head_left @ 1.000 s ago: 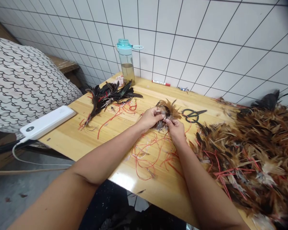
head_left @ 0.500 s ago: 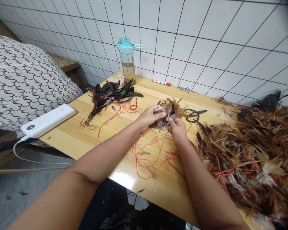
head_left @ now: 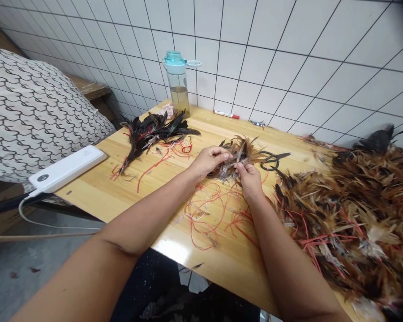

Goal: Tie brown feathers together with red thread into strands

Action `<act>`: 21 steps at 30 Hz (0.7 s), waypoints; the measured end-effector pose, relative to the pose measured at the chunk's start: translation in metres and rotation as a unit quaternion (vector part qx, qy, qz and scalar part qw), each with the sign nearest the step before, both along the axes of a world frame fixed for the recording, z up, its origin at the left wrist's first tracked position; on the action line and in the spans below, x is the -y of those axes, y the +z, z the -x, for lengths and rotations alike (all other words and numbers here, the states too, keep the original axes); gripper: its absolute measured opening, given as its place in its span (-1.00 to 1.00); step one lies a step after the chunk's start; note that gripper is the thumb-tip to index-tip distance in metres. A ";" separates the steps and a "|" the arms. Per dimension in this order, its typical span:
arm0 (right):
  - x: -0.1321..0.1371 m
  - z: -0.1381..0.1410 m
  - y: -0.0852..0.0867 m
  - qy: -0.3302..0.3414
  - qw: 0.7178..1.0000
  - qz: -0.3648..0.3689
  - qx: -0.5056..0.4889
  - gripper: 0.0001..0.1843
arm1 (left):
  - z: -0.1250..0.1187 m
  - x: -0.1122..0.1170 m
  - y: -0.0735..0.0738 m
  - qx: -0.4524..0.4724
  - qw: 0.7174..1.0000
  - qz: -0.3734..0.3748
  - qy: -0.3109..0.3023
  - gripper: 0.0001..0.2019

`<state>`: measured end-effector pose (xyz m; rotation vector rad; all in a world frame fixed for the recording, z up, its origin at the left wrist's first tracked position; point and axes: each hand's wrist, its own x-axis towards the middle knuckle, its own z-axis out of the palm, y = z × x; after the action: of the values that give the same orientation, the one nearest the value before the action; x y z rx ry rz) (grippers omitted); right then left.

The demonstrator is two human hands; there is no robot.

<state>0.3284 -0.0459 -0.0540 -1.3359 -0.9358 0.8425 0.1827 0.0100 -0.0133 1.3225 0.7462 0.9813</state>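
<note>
A small bundle of brown and grey feathers [head_left: 243, 147] lies near the middle of the table. My left hand [head_left: 208, 162] reaches in from its left side, thumb and fingertips pinched together at the feathers. From the right, my right hand [head_left: 249, 179] pinches the fluffy grey base of the same bundle between thumb and forefinger. Loose red string [head_left: 204, 214] lies in loops on the tabletop below both hands, and one strand runs up towards the bundle. Whatever fine thread or quill sits between the fingertips is too small to make out.
Black scissors [head_left: 272, 161] lie right of the bundle, beside a large heap of brown feathers [head_left: 366, 210]. Black feathers [head_left: 154, 129] are at the left, before a water bottle [head_left: 179, 89]. A red-and-white marker [head_left: 226, 114] lies near the tiled wall; a white power bank [head_left: 69, 167] overhangs the left edge.
My left hand's thumb and fingers have shifted slightly left and down at the bundle. My right hand stays almost where it was, still pinching the feathers.
</note>
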 end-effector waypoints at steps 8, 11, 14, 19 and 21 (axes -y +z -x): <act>0.000 0.001 -0.001 0.011 1.000 -0.003 0.012 -0.60 | -0.003 0.001 0.000 0.074 0.996 0.041 -0.017 -0.69; -0.001 0.002 -0.001 0.017 1.000 0.003 0.013 -0.60 | -0.005 0.004 -0.001 0.061 0.997 0.050 -0.012 -0.71; -0.001 0.002 -0.001 0.021 1.000 0.010 0.009 -0.58 | -0.005 0.007 0.000 0.029 0.998 0.048 -0.012 -0.77; -0.002 0.002 -0.003 0.019 1.000 0.015 0.005 -0.56 | -0.004 0.004 -0.002 -0.062 0.997 -0.050 -0.004 -0.91; -0.002 0.002 -0.003 0.022 1.000 0.018 0.000 -0.57 | -0.003 0.003 -0.005 -0.115 0.985 -0.126 0.018 -0.94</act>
<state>0.3260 -0.0436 -0.0567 -1.3499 -0.9571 0.8962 0.1858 0.0068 -0.0179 1.6693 0.8427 0.9844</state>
